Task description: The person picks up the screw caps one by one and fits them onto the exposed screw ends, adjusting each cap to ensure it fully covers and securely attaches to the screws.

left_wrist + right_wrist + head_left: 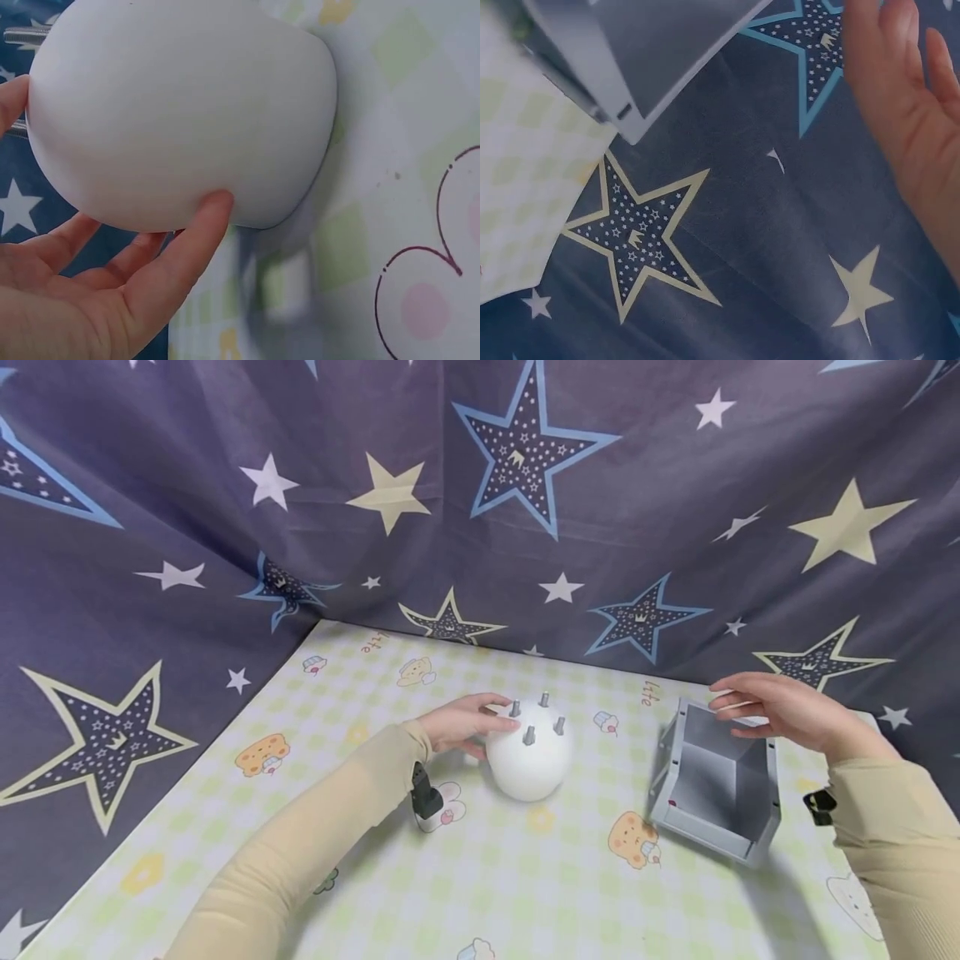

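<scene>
A white, smooth, rounded object (531,764) with several short metal pegs on its top stands on the table. My left hand (467,725) holds it from the left side. In the left wrist view, the tip of one finger of the left hand (112,292) presses on the white surface (180,112), and another finger reaches round near the pegs. To the right is a grey open-topped box (667,802). Above its back right rim hovers my right hand (787,710), fingers extended. The right wrist view has the right hand (907,97) apart from the box's corner (634,124).
The table's cloth (570,893) has pale green checks and cartoon prints. Behind and to the left hangs a dark star-patterned curtain (480,552). A black strap piece (426,795) sits at the left wrist, another (820,807) at the right.
</scene>
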A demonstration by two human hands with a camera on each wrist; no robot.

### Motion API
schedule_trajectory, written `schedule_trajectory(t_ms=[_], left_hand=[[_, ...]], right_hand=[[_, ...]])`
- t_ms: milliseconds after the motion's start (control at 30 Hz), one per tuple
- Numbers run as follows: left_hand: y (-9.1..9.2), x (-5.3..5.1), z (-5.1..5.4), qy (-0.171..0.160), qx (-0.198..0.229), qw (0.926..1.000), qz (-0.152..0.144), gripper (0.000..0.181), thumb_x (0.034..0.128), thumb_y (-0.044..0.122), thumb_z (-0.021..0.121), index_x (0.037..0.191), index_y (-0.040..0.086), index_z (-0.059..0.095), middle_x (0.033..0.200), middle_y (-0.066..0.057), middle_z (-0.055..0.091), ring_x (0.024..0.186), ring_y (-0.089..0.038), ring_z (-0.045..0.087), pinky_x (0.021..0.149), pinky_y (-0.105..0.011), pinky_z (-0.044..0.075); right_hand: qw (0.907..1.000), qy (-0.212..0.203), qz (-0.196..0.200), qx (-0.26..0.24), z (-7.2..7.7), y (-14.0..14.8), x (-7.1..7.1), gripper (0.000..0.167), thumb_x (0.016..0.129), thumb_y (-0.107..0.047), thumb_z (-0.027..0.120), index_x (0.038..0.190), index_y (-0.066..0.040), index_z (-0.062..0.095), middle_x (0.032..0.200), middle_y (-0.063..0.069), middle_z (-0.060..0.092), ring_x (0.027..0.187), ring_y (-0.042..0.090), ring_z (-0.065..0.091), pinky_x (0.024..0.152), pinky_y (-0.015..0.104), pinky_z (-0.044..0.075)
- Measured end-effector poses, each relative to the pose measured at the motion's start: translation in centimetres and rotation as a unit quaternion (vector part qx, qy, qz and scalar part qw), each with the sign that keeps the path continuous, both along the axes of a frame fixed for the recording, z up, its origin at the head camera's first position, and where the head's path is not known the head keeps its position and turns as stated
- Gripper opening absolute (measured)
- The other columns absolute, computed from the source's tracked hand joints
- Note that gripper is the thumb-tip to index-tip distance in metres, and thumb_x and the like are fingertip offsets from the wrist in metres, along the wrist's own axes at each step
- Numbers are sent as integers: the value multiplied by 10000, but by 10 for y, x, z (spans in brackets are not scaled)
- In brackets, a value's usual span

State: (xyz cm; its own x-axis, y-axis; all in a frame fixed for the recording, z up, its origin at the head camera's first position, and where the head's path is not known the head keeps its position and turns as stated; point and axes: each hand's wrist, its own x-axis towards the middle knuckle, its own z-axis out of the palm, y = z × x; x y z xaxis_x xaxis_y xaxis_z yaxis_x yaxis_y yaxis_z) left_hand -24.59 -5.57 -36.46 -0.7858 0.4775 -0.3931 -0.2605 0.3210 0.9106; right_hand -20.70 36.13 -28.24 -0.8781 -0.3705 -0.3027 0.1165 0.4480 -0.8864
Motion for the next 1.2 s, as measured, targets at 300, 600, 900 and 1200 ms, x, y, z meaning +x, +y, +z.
schedule_trajectory(t_ms=[300, 600, 900, 1200], left_hand=[[-4, 1, 0, 77, 57, 9999, 70, 621, 891, 234, 637, 1440, 134, 363, 1402, -208, 363, 1262, -384, 450, 884, -483, 565], [-5, 1, -6, 119, 71, 9999, 90, 620, 888, 235, 642, 1435, 135, 370, 1395, -208, 375, 1253, -385, 458, 861, -478, 575], [-2, 6, -4, 103, 117, 9998, 101, 621, 884, 226, 643, 1435, 128, 374, 1414, -216, 359, 1267, -394, 440, 872, -500, 565], [-1, 4, -4, 82, 141, 9998, 125, 619, 889, 231, 643, 1437, 140, 371, 1418, -207, 338, 1268, -387, 438, 866, -491, 570]], right_hand=[[9804, -1325, 398, 1400, -5, -13, -30, 470, 1003, -281, 409, 1348, 36, 393, 1040, -29, 608, 974, 126, 587, 885, 439, 541], [9715, -1690, 248, 1646, -30, -17, -50, 389, 943, -294, 521, 1216, -19, 480, 994, -46, 596, 982, 137, 588, 869, 459, 549], [9565, -1851, 219, 2244, -54, -23, -42, 437, 843, -191, 573, 1158, 83, 444, 1036, 152, 636, 991, 274, 619, 794, 504, 572], [9422, -2536, 278, 2173, -68, -35, -38, 464, 763, -123, 642, 1114, 59, 399, 971, 127, 674, 999, 307, 616, 852, 595, 523]])
